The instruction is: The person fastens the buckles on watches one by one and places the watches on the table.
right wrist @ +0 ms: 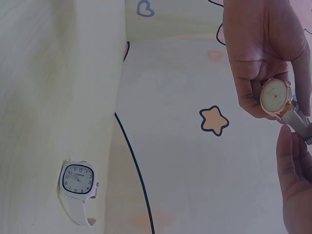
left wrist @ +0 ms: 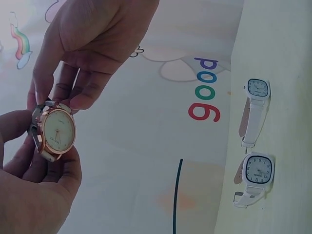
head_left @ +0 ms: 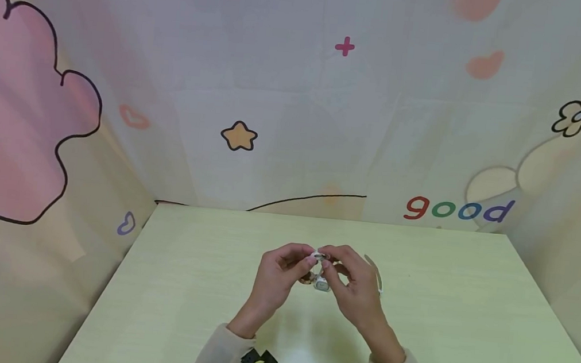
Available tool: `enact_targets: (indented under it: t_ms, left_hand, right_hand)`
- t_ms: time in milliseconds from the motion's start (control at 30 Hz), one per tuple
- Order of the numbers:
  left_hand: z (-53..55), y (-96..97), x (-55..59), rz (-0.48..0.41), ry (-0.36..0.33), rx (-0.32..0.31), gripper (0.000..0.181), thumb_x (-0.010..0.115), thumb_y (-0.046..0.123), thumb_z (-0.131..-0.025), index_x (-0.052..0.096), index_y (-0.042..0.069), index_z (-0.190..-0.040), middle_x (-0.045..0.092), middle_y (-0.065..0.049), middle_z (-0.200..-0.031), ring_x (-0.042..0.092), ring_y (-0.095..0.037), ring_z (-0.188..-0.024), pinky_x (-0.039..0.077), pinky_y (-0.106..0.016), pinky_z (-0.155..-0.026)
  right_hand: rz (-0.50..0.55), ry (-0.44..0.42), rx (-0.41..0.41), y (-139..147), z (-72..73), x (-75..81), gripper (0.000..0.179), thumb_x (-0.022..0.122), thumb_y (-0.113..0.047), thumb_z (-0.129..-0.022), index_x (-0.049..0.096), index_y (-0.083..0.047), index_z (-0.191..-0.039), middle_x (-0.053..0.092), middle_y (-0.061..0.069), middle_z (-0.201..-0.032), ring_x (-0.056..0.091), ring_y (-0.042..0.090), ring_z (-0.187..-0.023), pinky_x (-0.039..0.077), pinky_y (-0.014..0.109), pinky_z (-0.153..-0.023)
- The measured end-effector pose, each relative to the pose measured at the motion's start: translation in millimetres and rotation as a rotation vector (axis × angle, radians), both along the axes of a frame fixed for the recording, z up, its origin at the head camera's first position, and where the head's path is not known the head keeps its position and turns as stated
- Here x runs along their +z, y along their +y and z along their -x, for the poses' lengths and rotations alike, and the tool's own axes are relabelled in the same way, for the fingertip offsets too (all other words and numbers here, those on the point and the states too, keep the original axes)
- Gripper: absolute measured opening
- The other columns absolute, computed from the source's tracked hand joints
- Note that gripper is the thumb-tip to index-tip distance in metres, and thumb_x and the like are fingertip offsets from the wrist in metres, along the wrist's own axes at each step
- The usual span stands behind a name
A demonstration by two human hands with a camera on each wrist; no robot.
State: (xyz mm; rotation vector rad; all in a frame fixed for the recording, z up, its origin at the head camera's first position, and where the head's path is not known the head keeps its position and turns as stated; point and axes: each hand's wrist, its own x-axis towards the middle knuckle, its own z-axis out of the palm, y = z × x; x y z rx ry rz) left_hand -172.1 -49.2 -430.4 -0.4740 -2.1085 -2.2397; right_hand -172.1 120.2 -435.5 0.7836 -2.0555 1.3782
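A round wristwatch with a rose-gold case, white dial and pale strap is held up between both hands. My left hand grips it around the case, its fingers curled behind. The right hand pinches the strap at the other side; the fingertips partly hide the strap's end. Beyond the hands, a white square wristwatch lies on the table. A second white square watch lies to the right, mostly covered by the right hand in the head view.
The pale table reaches back to a printed cloth backdrop with a star and the word "good". Cloth also hangs at the left and right sides. Black clips sit at the sleeve cuffs.
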Motion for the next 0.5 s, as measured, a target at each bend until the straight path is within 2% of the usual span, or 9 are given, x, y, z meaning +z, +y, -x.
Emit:
enact_targets:
  t_ms: [167,267,400,500]
  left_hand:
    - [-0.1,-0.4,-0.1,-0.001,-0.013,-0.005,0.019,0.068,0.021,-0.094,0.07,0.006,-0.105,0.068,-0.007,-0.093,0.06,-0.011,-0.073,0.055,-0.024,-0.068]
    - [-0.2,0.1,-1.2,-0.017,-0.02,-0.016,0.02,0.068,0.021,-0.094,0.07,0.006,-0.106,0.068,-0.012,-0.097,0.061,-0.011,-0.074,0.056,-0.024,-0.069]
    - [0.6,2.8,-0.5,-0.023,-0.003,-0.018,0.021,0.069,0.022,-0.093,0.07,0.006,-0.107,0.068,-0.02,-0.1,0.061,-0.01,-0.075,0.055,-0.023,-0.068]
    - [1.2,4.6,1.2,-0.018,0.01,-0.015,0.021,0.069,0.023,-0.093,0.07,0.006,-0.107,0.068,-0.015,-0.096,0.061,-0.01,-0.074,0.055,-0.023,-0.068]
  right_hand:
    - [-0.091,0.08,-0.059,2.7,1.3,3.2,0.025,0.067,0.006,-0.086,0.071,-0.011,-0.103,0.069,0.004,-0.091,0.065,0.009,-0.076,0.053,0.017,-0.071]
    - [-0.08,0.076,-0.076,2.3,-0.6,3.5,0.028,0.068,0.006,-0.085,0.07,-0.01,-0.108,0.069,0.004,-0.091,0.065,0.01,-0.078,0.054,0.017,-0.072]
    - [0.008,-0.001,-0.069,1.1,-3.6,2.8,0.039,0.068,0.011,-0.083,0.062,-0.005,-0.118,0.068,0.007,-0.093,0.063,0.01,-0.083,0.054,0.012,-0.075]
    - [0.022,0.003,-0.066,1.4,-3.1,2.9,0.037,0.067,0.012,-0.084,0.064,-0.005,-0.116,0.067,0.008,-0.094,0.062,0.01,-0.083,0.054,0.013,-0.076]
